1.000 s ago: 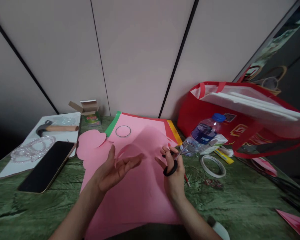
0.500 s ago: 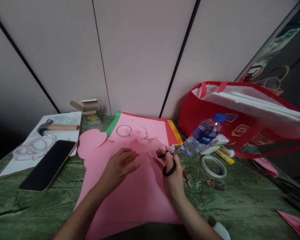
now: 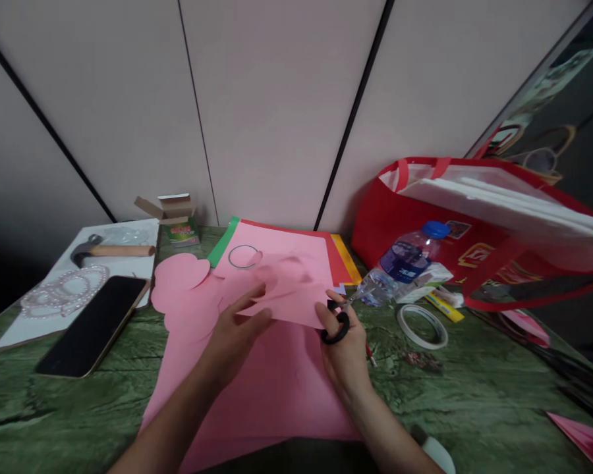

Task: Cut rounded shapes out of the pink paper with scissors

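Observation:
A piece of pink paper (image 3: 291, 304) is raised between my two hands above a larger pink sheet (image 3: 271, 401). My left hand (image 3: 234, 336) grips its near left edge between thumb and fingers. My right hand (image 3: 343, 349) has black-handled scissors (image 3: 337, 329) hooked on its fingers, blades pointing off to the right, while the thumb presses on the right end of the raised piece. Rounded pink paper cut-outs (image 3: 178, 280) lie left of my left hand. Beyond the raised piece, a thin ring (image 3: 244, 257) rests on more pink paper.
On the left are a phone (image 3: 93, 326), a hammer (image 3: 121, 251), beaded strings (image 3: 64, 293) and a small open box (image 3: 178, 224). To the right stand a water bottle (image 3: 400, 263) and a red bag (image 3: 415, 204), with a tape roll (image 3: 422, 326) in front.
The pink paper piece has come up flatter between my hands. My left fingers have closed on its edge, and my right thumb has come onto its right end. The scissors stay in my right hand.

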Motion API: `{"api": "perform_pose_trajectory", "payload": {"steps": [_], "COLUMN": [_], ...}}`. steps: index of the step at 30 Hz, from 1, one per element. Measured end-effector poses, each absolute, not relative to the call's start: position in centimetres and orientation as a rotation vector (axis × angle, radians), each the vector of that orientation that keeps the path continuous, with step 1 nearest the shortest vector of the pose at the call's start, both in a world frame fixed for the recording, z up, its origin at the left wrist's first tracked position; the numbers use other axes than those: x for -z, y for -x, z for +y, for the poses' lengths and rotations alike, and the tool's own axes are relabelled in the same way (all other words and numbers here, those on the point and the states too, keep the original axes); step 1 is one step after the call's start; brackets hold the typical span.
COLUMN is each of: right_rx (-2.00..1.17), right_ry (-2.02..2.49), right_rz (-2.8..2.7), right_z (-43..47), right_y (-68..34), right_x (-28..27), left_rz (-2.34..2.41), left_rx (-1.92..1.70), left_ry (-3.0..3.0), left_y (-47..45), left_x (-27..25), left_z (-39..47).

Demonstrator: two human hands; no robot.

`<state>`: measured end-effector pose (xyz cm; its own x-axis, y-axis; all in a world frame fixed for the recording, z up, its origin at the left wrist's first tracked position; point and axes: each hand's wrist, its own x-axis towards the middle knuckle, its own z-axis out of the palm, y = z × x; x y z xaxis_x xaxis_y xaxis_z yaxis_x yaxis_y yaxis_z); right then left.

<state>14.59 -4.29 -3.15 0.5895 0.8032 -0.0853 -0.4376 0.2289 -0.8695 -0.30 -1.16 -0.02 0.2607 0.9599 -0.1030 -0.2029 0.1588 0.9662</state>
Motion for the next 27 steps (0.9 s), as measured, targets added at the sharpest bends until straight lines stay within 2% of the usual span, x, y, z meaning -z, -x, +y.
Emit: {"api": "perform_pose_trajectory", "payload": {"steps": [3, 6, 11, 14, 16, 27], "right_rx": [-0.920, -0.978, -0.958, -0.943, -0.954, -1.303], "right_ry": [0.991, 1.009, 1.009, 0.919, 0.886, 1.100], "right_rz": [-0.419, -0.503, -0.584, -0.583, -0.616, -1.243], "right_z": [-4.3, -4.5, -5.0, -5.1, -5.1, -6.7], "right_y": [-14.4, -14.0, -13.6, -13.6, -13.7, -11.9], "right_x": [3.2, 3.3, 2.3, 1.5, 1.4, 2.2], "left_rz": [0.730, 0.727, 0.818, 0.648, 0.526, 0.664], "left_rx": [-1.167, -1.190, -0.925, -1.109, -1.243, -1.474], "left_ry": [-0.731, -0.597, -0.227, -0.052, -0.058, -0.474], "left_y": [-0.7, -1.1, 0.3, 1.6, 1.9, 0.3], "left_x": [0.6, 0.9, -0.1, -1.5, -2.0, -1.3], "left_z": [-1.5, -1.7, -0.5, 0.6, 0.9, -0.2]}}
